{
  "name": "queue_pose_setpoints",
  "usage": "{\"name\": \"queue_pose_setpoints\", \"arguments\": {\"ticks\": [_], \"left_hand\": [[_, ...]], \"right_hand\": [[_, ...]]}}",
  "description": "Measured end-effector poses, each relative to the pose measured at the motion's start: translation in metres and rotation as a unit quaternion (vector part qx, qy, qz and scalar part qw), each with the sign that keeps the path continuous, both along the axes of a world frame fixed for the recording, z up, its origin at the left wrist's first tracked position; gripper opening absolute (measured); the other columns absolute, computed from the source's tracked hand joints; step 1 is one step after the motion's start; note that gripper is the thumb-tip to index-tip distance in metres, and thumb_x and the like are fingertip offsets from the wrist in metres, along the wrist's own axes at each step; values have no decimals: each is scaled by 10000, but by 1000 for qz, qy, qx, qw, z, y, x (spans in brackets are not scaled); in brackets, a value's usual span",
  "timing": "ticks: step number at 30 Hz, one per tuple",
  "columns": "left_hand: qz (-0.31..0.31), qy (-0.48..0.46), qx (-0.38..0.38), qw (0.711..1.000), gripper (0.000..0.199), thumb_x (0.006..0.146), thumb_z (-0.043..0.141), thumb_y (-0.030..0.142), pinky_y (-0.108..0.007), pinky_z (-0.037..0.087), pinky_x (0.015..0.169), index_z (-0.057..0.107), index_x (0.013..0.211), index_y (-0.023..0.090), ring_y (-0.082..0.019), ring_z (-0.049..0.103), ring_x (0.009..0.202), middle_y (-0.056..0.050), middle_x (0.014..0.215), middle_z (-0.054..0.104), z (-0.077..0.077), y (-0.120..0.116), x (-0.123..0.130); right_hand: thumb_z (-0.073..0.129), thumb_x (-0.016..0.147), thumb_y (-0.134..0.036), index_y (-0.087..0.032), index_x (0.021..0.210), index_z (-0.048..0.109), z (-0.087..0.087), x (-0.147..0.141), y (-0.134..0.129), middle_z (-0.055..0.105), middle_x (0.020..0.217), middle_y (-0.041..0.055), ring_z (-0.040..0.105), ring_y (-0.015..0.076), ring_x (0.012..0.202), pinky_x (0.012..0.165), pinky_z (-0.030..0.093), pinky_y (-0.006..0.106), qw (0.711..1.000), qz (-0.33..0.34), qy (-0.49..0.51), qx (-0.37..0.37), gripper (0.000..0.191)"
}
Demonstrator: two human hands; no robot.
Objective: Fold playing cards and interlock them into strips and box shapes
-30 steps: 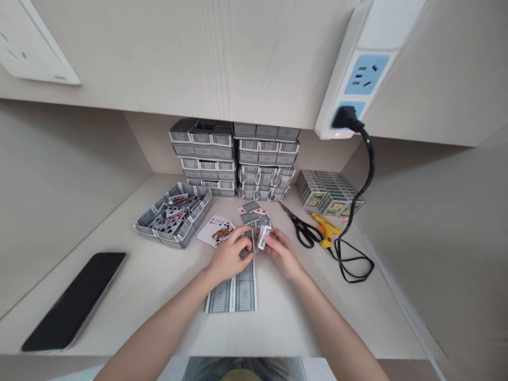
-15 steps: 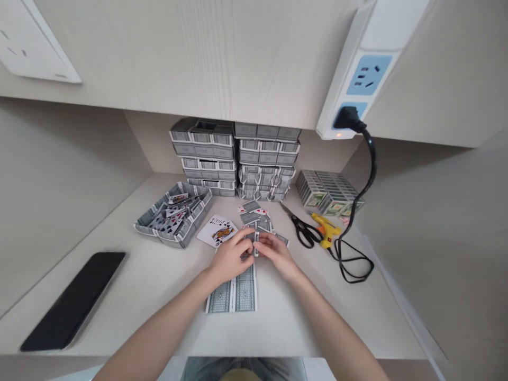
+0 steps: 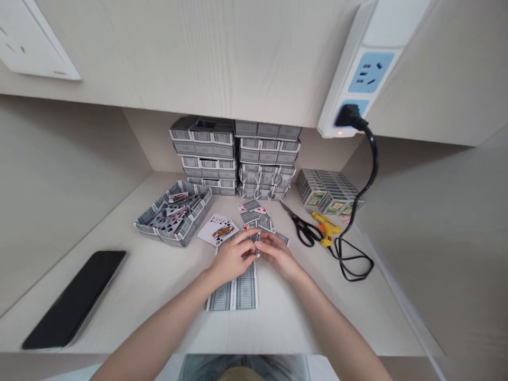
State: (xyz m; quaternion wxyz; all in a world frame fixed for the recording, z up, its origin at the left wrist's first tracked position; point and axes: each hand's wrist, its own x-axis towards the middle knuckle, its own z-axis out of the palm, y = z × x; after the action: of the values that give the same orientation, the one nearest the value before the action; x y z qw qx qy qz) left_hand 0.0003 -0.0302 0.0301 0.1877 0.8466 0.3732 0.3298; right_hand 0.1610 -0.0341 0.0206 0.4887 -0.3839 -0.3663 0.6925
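Note:
Between both hands is a grey-backed playing card, its white edge standing up; much of it is hidden by fingers. My left hand is closed on its left side, thumb and fingers bent inward. My right hand pinches the right side with thumb and fingers. Beneath and in front of my left hand lies a panel of joined playing cards, backs up. A pile of loose cards is just beyond the hands. To the left sits a face-up stack of cards with a queen on top.
A card-built box holding loose cards stands left. Stacked card-built boxes rise at the back. Black scissors, a yellow glue gun with a black cord and packaged card decks lie right. A black phone lies left.
The held card has turned slightly, its white edge now looking narrower and a little further right. Both hands keep nearly the same place and grip.

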Motion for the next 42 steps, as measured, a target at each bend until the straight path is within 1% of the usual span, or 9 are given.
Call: {"name": "queue_pose_setpoints", "arguments": {"ticks": [11, 17, 21, 24, 26, 28, 32, 37, 42], "left_hand": [[-9, -33, 43, 998, 108, 755, 530, 162, -297, 488, 852, 581, 668, 201, -151, 601, 961, -16, 1229, 545, -3, -3, 3], [-19, -33, 82, 996, 137, 767, 501, 138, -270, 476, 863, 589, 676, 192, -133, 604, 953, -21, 1239, 538, -3, -4, 4], [-28, -26, 52, 998, 59, 765, 560, 227, -333, 446, 910, 588, 726, 193, -178, 546, 1054, -49, 1258, 506, 4, -5, 4], [-21, -96, -31, 995, 180, 693, 650, 327, -364, 473, 860, 583, 779, 184, -221, 512, 1071, -97, 1232, 475, 6, -2, 2], [-31, -173, -143, 974, 251, 699, 637, 369, -338, 522, 733, 560, 835, 172, -191, 567, 926, -105, 1119, 505, 5, 1, 1], [-48, -248, -275, 928, 277, 755, 564, 400, -307, 540, 619, 522, 893, 163, -144, 584, 771, -73, 966, 540, 3, 6, 1], [-54, -329, -455, 826, 367, 776, 527, 435, -343, 555, 616, 491, 1007, 152, -152, 598, 771, -66, 945, 555, 1, 11, 2], [-70, -323, -547, 769, 444, 690, 673, 315, -395, 518, 789, 515, 1065, 136, -172, 616, 842, -87, 987, 590, 3, 13, 0], [-85, -318, -574, 750, 485, 608, 743, 224, -406, 462, 885, 551, 1040, 117, -181, 620, 878, -92, 969, 628, 5, 18, -8]], "right_hand": [[764, 546, -184, -175, 884, 584, 4, -1, -1, 648, 746, 9, 600, 153, 660, 565, 451, 257, 997, 9, 65, -27, 383], [741, 577, -194, -140, 784, 636, 7, 1, -3, 624, 682, 3, 552, 116, 581, 527, 420, 223, 998, 37, 55, -11, 238], [738, 578, -203, -156, 809, 640, 7, 4, -2, 631, 721, 0, 559, 129, 621, 563, 430, 240, 1000, 0, 14, 23, 256], [756, 551, -214, -174, 902, 624, 4, 6, 0, 655, 828, 14, 587, 162, 734, 679, 453, 284, 995, -61, -38, 62, 378], [773, 523, -231, -181, 944, 607, 1, 7, 2, 661, 859, 24, 595, 181, 782, 731, 456, 314, 987, -100, -87, 92, 456], [779, 514, -253, -188, 985, 587, -2, 7, 3, 663, 895, 38, 603, 200, 820, 767, 460, 344, 975, -123, -135, 129, 513], [756, 564, -271, -222, 1079, 549, -6, 7, 0, 647, 1011, 66, 598, 228, 920, 844, 446, 397, 933, -117, -248, 234, 557], [693, 636, -224, -244, 1137, 530, 1, 8, -6, 604, 1126, 70, 551, 240, 1044, 923, 403, 410, 851, -90, -369, 362, 527], [679, 631, -219, -231, 1139, 540, -5, 5, -4, 603, 1124, 78, 550, 245, 1042, 914, 423, 408, 845, -114, -386, 353, 527]]}}
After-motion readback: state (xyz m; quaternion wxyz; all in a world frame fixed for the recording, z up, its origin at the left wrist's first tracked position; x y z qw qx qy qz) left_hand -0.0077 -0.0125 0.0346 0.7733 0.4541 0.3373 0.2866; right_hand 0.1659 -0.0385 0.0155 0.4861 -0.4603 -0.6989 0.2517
